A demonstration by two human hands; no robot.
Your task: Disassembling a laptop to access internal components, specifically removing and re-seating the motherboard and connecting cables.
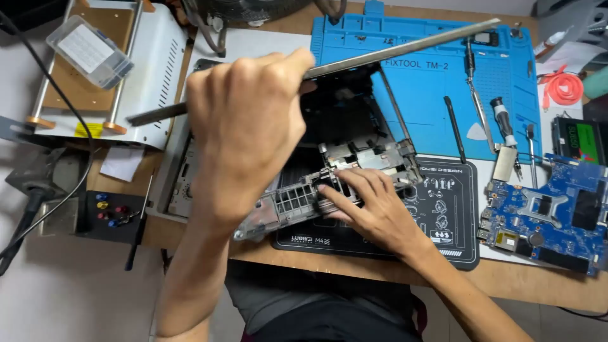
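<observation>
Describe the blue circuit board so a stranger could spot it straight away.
Start at the big blue silicone work mat at the top of the wooden bench, then drop to the bench's right edge. There lies the flat blue circuit board, just right of the black printed mat. Unlike the slim tools above it, it is wide, with a grey X-shaped bracket in its middle.

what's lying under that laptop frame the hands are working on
A black mat with white drawings lies under the laptop frame, on the wooden table. The right hand presses the frame down; the left hand hides whatever lies beneath its far left part.
</observation>
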